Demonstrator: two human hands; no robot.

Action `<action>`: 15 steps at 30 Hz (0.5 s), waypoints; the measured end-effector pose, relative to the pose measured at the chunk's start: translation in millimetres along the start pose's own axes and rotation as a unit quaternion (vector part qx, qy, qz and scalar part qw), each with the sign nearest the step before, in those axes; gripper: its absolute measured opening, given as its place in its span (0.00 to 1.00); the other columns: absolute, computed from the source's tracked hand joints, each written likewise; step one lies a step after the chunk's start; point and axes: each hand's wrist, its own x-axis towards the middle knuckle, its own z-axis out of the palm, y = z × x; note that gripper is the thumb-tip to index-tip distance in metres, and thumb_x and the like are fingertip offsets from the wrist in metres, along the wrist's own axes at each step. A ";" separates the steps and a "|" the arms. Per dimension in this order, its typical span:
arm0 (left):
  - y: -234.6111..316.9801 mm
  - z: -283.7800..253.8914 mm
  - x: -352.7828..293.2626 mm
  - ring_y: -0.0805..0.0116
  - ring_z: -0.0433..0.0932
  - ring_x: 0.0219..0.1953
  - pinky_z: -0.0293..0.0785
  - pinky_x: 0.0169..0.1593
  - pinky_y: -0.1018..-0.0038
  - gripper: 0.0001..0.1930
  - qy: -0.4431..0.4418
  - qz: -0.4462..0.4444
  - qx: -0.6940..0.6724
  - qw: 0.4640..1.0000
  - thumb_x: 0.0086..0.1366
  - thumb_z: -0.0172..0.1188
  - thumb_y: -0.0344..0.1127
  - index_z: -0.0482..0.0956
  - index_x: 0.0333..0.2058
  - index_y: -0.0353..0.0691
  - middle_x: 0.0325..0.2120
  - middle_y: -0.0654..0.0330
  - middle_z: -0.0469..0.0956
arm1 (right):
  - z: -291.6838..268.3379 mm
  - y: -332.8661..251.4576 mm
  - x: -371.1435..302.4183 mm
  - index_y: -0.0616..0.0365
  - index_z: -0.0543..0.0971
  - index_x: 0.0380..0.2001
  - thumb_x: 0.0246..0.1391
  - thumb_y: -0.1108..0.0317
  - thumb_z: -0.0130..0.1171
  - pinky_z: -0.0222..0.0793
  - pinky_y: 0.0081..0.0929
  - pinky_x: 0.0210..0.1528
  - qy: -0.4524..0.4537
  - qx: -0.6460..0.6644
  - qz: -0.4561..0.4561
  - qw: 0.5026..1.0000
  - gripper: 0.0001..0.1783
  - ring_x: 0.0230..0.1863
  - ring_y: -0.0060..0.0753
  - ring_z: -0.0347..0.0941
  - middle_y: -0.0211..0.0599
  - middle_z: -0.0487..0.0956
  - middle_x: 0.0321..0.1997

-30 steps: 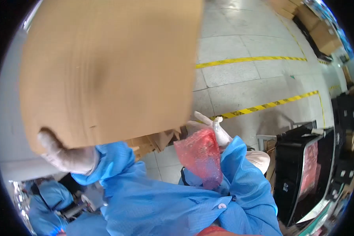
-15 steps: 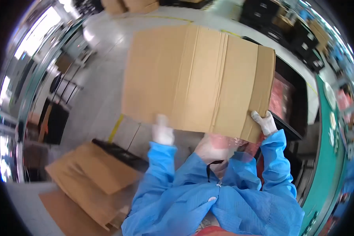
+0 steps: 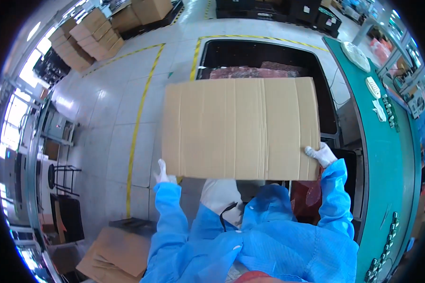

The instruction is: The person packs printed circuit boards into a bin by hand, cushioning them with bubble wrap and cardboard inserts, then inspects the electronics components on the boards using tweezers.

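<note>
A large flat sheet of brown cardboard (image 3: 243, 129) with parallel crease lines is held out in front of me. Its lower left corner sits in my white-gloved left hand (image 3: 165, 174), thumb pointing up beside the edge and the fingers partly hidden below. My right hand (image 3: 322, 154), also gloved, grips the right edge close to the lower corner, thumb on top. Beyond and partly under the sheet lies a big black bin (image 3: 259, 51), in which pinkish bubble wrap (image 3: 250, 72) shows along the sheet's far edge.
To the right runs a green-topped workbench (image 3: 380, 155) bearing small metal parts (image 3: 385, 247) and a white bundle (image 3: 355, 55). More brown cardboard (image 3: 113, 254) lies at lower left. Stacked cartons (image 3: 97, 35) stand far left. Yellow tape (image 3: 138, 127) marks the floor.
The cardboard has swung level and lower, uncovering more of the black bin behind it. My left hand has moved left to the sheet's corner; my right hand keeps its grip. The view has turned.
</note>
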 end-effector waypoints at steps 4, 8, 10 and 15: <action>31.0 -8.2 -29.9 0.55 0.72 0.51 0.73 0.49 0.60 0.35 -0.167 -0.069 0.123 0.976 0.61 0.62 0.52 0.63 0.60 0.36 0.54 0.50 0.70 | -10.4 5.8 -1.0 0.68 0.75 0.48 0.47 0.59 0.69 0.73 0.29 0.47 0.012 0.024 0.034 0.999 0.29 0.42 0.30 0.77 0.43 0.81 0.43; 121.0 20.7 -79.5 0.58 0.75 0.47 0.72 0.48 0.64 0.29 -0.160 -0.034 0.342 0.925 0.63 0.59 0.53 0.71 0.53 0.35 0.47 0.56 0.75 | -37.8 -8.2 2.8 0.69 0.70 0.54 0.45 0.60 0.69 0.70 0.29 0.52 0.094 -0.022 -0.035 0.995 0.36 0.45 0.32 0.76 0.44 0.79 0.46; 140.8 38.0 -77.2 0.59 0.75 0.46 0.71 0.48 0.64 0.28 -0.299 0.239 0.651 0.656 0.65 0.56 0.53 0.73 0.51 0.33 0.44 0.55 0.77 | -70.8 -7.2 14.6 0.69 0.64 0.59 0.45 0.59 0.70 0.70 0.32 0.53 0.119 0.032 -0.052 0.991 0.42 0.47 0.37 0.76 0.47 0.79 0.47; 78.3 226.9 -49.6 0.58 0.79 0.44 0.75 0.45 0.69 0.26 -0.255 0.289 0.615 0.688 0.68 0.49 0.51 0.73 0.49 0.30 0.39 0.48 0.78 | -125.0 -45.5 86.0 0.54 0.56 0.66 0.48 0.56 0.65 0.69 0.39 0.55 0.233 -0.299 -0.011 0.925 0.45 0.53 0.52 0.74 0.58 0.76 0.50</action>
